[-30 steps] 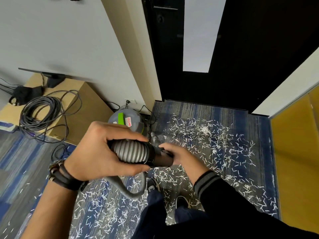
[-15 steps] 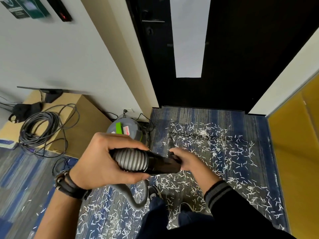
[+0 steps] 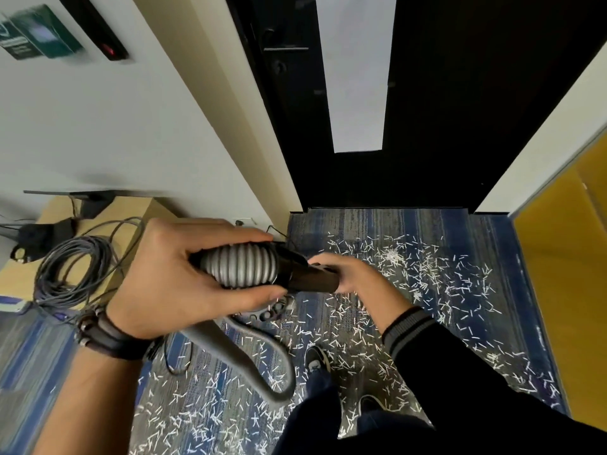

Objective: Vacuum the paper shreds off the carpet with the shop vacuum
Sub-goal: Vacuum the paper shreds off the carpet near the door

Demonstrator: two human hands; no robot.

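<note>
The left hand (image 3: 184,277) is wrapped around the ribbed grey hose (image 3: 239,269) of the shop vacuum, thumb underneath and fingers curled over the top. The right hand (image 3: 354,277) grips the far end of the smooth black cuff (image 3: 312,279) that the hose runs into. The two hands hold this piece level in the air, above the carpet (image 3: 492,244) and in front of the person's body. Below the left hand the hose drops away as a smooth grey loop (image 3: 249,353) that curves across the floor towards the shoes (image 3: 317,359). The vacuum's canister is hidden behind the hands.

White paper shreds (image 3: 410,274), short thin strips, lie scattered thickly over the blue and grey striped carpet, from the foot of the black door (image 3: 460,110) back to the person's feet and past them on the left.

Dark bracelets (image 3: 105,333) circle the left wrist, and a black sleeve with a striped cuff (image 3: 410,326) covers the right arm. A coil of grey cable (image 3: 72,270) lies on a low wooden worktop (image 3: 138,218) by the wall.
</note>
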